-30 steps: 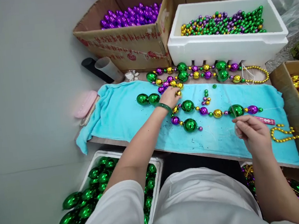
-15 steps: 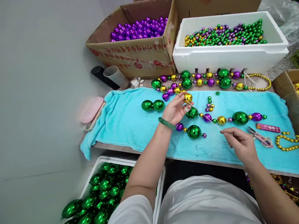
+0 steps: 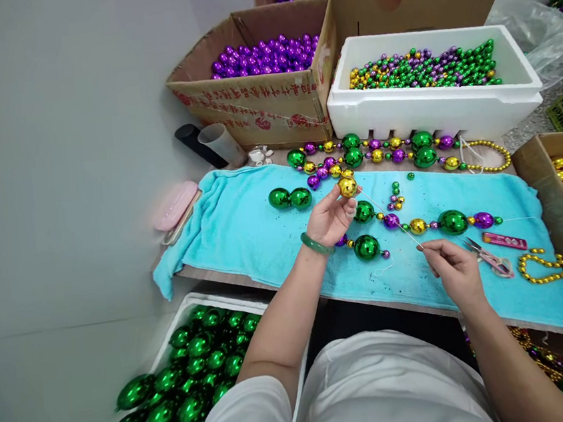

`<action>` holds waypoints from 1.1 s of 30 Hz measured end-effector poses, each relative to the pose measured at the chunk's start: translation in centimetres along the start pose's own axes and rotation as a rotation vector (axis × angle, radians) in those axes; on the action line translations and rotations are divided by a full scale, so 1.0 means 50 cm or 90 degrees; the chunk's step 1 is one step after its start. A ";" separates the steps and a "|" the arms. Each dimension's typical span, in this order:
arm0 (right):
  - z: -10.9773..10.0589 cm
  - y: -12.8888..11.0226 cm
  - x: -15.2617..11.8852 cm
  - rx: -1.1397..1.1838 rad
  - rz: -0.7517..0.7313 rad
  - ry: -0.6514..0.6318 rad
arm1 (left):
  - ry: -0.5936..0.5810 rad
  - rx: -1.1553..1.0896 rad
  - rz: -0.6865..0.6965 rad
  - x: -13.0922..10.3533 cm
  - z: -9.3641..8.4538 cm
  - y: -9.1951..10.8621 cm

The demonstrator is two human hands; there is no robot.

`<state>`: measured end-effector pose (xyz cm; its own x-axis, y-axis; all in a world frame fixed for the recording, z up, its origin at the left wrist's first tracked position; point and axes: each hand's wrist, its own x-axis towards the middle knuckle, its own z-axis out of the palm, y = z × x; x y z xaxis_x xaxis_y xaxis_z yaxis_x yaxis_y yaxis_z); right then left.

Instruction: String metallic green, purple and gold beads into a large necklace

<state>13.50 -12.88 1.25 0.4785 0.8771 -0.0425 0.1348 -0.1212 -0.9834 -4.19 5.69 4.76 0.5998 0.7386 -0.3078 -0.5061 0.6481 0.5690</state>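
My left hand (image 3: 330,218), with a green bangle (image 3: 316,243) at its wrist, holds a shiny gold bead (image 3: 347,186) at its fingertips above the towel. My right hand (image 3: 453,270) pinches the near end of a long thin needle (image 3: 393,219), which slants up to the gold bead; whether its tip is inside the bead I cannot tell. Under the needle lies a strung row with a purple bead (image 3: 391,221) and a large green bead (image 3: 452,222). Another strung piece with a green bead (image 3: 366,247) lies nearer me, partly behind my left hand.
A turquoise towel (image 3: 244,235) covers the table. Scissors (image 3: 490,259), a pink cutter (image 3: 504,240) and a gold bead chain (image 3: 545,279) lie at right. Behind stand a carton (image 3: 250,100) of purple beads and a white foam box (image 3: 431,104) of small beads.
The gold bead has shifted slightly left and turned in my left hand, whose lower fingers have spread. The needle's far end shows beside the bead. My right hand has barely moved.
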 end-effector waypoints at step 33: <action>-0.009 0.018 0.030 -0.009 0.013 -0.084 | -0.050 0.239 0.068 -0.036 0.013 -0.025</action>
<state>14.70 -11.89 0.40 0.3626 0.9280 -0.0861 0.1383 -0.1450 -0.9797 -4.23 3.41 5.10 0.6085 0.7726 -0.1810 -0.3157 0.4450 0.8380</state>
